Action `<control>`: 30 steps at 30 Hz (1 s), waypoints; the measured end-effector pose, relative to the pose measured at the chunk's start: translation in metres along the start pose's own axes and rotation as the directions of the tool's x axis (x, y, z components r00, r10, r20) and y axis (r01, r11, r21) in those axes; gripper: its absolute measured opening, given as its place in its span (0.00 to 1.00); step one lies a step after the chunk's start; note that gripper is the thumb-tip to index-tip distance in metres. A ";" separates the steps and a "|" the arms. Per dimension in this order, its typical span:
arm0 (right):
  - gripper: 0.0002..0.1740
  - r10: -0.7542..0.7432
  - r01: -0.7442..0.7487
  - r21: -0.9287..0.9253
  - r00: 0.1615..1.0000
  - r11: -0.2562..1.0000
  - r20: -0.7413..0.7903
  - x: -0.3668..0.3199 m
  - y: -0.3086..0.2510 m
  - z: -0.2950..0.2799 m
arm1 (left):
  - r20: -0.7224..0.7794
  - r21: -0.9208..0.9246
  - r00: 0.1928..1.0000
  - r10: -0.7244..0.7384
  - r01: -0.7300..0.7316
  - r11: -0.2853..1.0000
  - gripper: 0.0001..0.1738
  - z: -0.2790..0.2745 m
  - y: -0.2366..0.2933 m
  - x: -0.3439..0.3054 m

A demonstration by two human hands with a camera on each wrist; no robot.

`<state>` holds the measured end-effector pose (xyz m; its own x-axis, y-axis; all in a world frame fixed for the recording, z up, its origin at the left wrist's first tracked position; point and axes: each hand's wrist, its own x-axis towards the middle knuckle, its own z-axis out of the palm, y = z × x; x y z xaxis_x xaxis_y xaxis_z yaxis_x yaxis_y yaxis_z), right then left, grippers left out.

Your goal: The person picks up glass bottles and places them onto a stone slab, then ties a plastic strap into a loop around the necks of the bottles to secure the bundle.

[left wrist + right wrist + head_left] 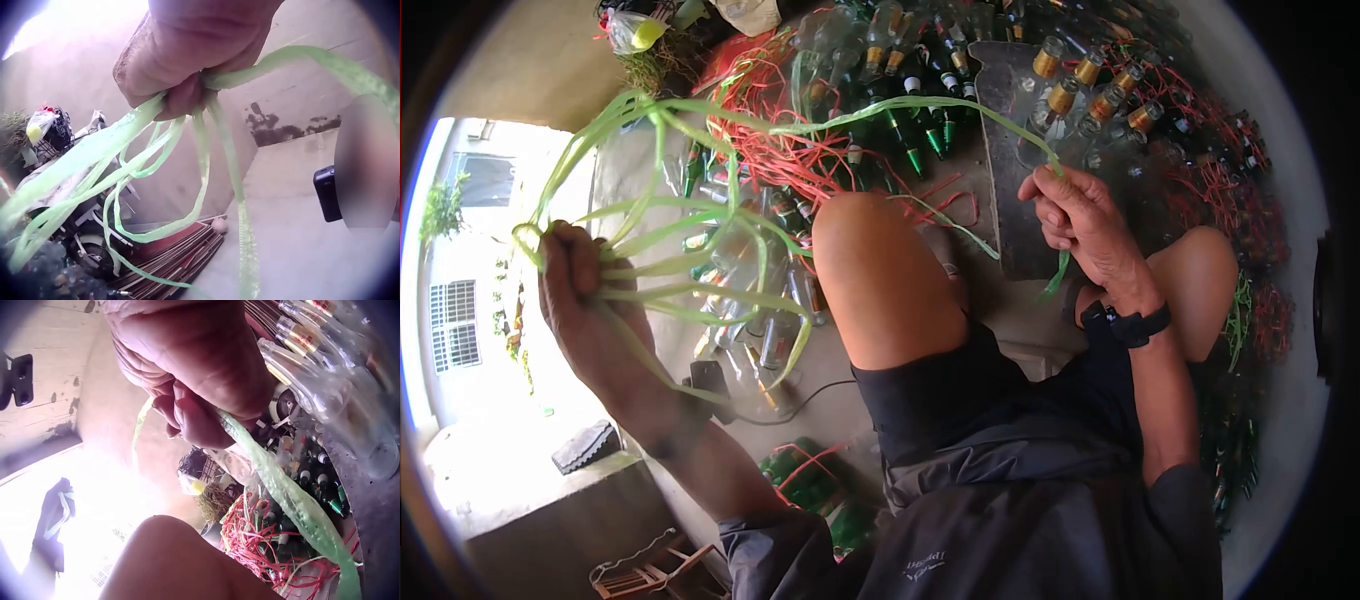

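My left hand (605,320), raised at the left of the head view, grips a loose bundle of light green plastic twine (690,295). Several loops fan out from its fingers toward the middle. One strand (880,103) arches across to my right hand (1095,230), which pinches it between thumb and curled fingers above the right leg. A short green tail (1060,270) hangs below that hand. The left wrist view shows strands (245,244) coming out from under the curled fingers. In the right wrist view, a flattened, crinkled length of twine (281,487) runs down from the fingertips.
A tangle of red twine (770,150) lies ahead, beside dark green bottles (915,150). Clear bottles with gold labels (1060,97) stand on a dark board (1022,235). More clear bottles (775,340) lie left of the bent knee (880,260). A wooden chair (660,575) is at lower left.
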<state>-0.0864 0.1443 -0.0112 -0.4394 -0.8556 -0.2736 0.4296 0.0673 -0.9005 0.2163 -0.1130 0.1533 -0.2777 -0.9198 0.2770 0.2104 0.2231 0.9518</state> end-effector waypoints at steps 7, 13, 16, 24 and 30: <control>0.18 0.008 -0.008 0.042 1.000 0.999 -0.002 -0.011 -0.007 0.012 | -0.003 0.039 1.000 -0.018 0.018 0.999 0.12 0.028 -0.007 -0.017; 0.20 -0.026 0.024 0.024 0.995 0.999 0.094 -0.034 -0.016 0.054 | 0.325 0.155 0.925 -0.197 0.153 0.976 0.11 0.072 -0.051 -0.079; 0.29 -0.033 0.031 0.018 0.986 0.999 0.165 -0.047 -0.019 0.067 | 0.533 0.305 0.843 -0.074 -0.110 0.946 0.11 0.099 -0.077 -0.112; 0.37 -0.028 0.043 -0.133 0.993 0.990 0.112 -0.054 0.002 0.063 | 0.717 0.426 0.695 -0.057 -0.372 0.825 0.21 0.133 -0.101 -0.179; 0.18 0.067 -0.068 -0.111 0.998 0.991 -0.011 -0.056 0.016 0.060 | 0.739 0.411 0.670 -0.074 -0.361 0.837 0.28 0.123 -0.113 -0.200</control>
<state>-0.0080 0.1631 0.0104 -0.4181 -0.8435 -0.3372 0.3683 0.1820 -0.9117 0.1329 0.0858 0.0065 -0.8939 -0.3947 0.2124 -0.1089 0.6511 0.7511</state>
